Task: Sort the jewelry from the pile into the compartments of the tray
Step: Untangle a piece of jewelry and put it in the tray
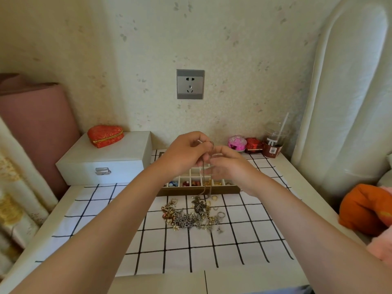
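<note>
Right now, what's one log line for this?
left hand + right hand: pinch chain necklace | chain necklace: hangs toward jewelry pile | tray: beyond pile

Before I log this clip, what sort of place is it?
Probably a bedroom corner: a padded white headboard at right, a wall socket above a small table, and a white jewelry box on it.

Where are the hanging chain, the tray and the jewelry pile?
chain [203, 175], head view, mid-length of the hanging strand.
tray [182, 190], head view, bare part of its front wall.
jewelry pile [191, 218], head view, tangled middle of the heap on the checked cloth.
</note>
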`<state>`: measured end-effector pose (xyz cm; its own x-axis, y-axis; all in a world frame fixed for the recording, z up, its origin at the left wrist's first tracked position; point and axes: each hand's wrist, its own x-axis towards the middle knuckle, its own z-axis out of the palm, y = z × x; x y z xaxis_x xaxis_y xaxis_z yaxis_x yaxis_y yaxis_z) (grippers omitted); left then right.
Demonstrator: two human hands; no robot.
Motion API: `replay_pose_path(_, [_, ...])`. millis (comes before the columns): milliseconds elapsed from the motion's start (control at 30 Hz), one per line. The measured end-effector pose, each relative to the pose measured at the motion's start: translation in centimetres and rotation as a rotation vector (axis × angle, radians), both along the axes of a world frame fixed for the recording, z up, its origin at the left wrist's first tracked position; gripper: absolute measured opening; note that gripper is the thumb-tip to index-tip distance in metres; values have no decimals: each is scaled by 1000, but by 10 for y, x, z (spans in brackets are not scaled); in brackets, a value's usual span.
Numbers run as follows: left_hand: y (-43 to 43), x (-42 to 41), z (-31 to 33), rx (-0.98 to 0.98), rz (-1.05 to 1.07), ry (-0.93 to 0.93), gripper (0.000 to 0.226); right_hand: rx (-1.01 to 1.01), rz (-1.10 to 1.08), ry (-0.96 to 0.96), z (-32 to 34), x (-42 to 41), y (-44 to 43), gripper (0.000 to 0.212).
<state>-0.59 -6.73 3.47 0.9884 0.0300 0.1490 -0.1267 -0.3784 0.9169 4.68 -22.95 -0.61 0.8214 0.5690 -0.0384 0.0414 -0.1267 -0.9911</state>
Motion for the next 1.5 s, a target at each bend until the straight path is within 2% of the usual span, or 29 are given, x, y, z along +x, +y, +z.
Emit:
replay_pose_path(67, [-1, 1, 3, -65, -2, -48, 13, -21, 122, 2, 0, -1, 1, 39])
replay_pose_path(133, [-1, 2, 6, -105, 30, -104, 15, -112, 186, -49, -2, 0, 3, 26])
replay_pose_path(200, [0, 2, 7, -138, 80, -151, 14, -222, 136, -130, -3, 4, 2, 15])
replay_pose_path(333, [7, 4, 6, -202, 177, -215, 13, -482, 13, -344, -6, 22, -13, 24])
replay_pose_path(400, [9, 6, 6, -220, 212, -228, 13, -525, -57, -405, -6, 32, -23, 22])
replay_pose_path(600, [8, 27, 4, -139, 261, -264, 14, -498, -150, -380, -14, 51, -27, 11])
replay_pose_path(833, [6, 50, 7, -302, 290, -249, 16, -365, -198, -284, -28, 67, -12, 10])
replay_pose_path(933, [8, 58, 4, -343, 269, -228, 15, -345, -237, -281, -34, 74, -6, 15])
replay_pose_path(1067, [7, 68, 0, -358, 235, -198, 14, -392, -254, -299, -43, 80, -4, 10])
replay_pose_path(1200, [5, 76, -9, -283, 177, -125, 13, -496, -193, -350, -44, 82, -7, 22])
replay_pose_path(1333, [-3, 79, -17, -244, 103, -71, 11, -469, -168, -391, -32, 79, -7, 27])
replay_pose_path(1500, [-8, 80, -22, -229, 51, -52, 10, -390, -162, -379, -25, 75, 1, 7])
